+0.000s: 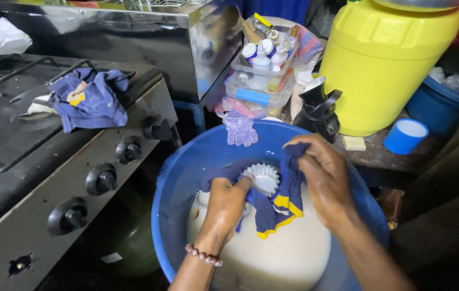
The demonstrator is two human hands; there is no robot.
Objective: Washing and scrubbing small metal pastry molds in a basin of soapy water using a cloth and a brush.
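Cramped kitchen, gas stove (51,161), steel oven (132,37), yellow water barrel (385,64)

The basin (186,178) sits directly before me, holding milky water (283,253). My left hand (224,207) and right hand (323,180) are both inside it, fingers closed on one cloth (275,207) that hangs between them above the water. A fluted mould (264,177) lies between my hands, against the cloth. A glove (240,129) is draped over the basin's far rim. The stove (51,178) stands to my left, with a crumpled rag (92,99) on its top. Behind the basin stands a box of bottles (264,70). The drum (385,59) stands behind and to the right, a jug (318,110) just beside it on its left. A small cup (406,136) stands before the drum.
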